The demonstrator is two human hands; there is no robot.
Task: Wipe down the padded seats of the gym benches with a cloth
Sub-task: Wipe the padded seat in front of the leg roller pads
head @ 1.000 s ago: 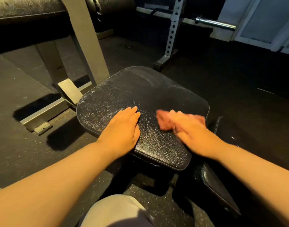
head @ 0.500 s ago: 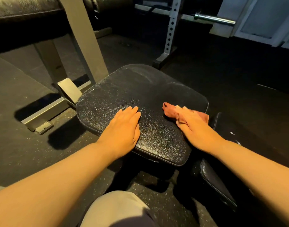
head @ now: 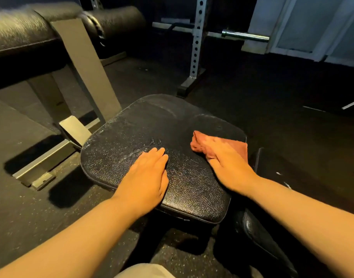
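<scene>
**Wiping the seat pad, right edge pass**

Wiping is underway on one padded seat (head: 152, 141), black and textured, centre of view. Far left: another black bench pad (head: 21, 35) up high with its grey metal frame (head: 85, 77) running down to the floor. Left hand (head: 147, 177) lies flat on the seat's near-left part, fingers (head: 156, 155) straight and together, gripping nothing, likely just bracing. To its right the reddish cloth (head: 200, 144) sits on the seat near the right edge, bunched at its left end. Right hand (head: 230, 163) presses down on the cloth, fingers spread flat over it; whether any curl under the fabric, cannot tell. Hand slightly blurred. Far right: a second dark pad (head: 258, 235) low beside the seat; a rack upright (head: 196, 37) and barbell end (head: 246, 36) behind.

Step, judged: mid-stroke on this seat, not finished. Next likely needs a sweep across the far and left areas, with the left hand lifted clear.
</scene>
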